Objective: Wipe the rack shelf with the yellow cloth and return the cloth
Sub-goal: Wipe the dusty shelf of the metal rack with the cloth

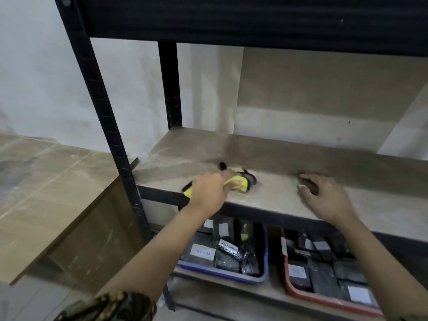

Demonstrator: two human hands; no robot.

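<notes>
The left hand (209, 189) grips the yellow cloth (238, 183), bunched near the rack shelf (266, 195) front-left corner. The right hand (325, 193) rests flat, fingers relaxed. The cloth appears soft and light; hold the bunched middle.

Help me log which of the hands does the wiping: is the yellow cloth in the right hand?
No, the left hand grips the yellow cloth on the rack shelf, while the right hand rests on the shelf without it.

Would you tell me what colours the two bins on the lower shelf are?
Left bin blue, right bin red, in the head view.
</notes>
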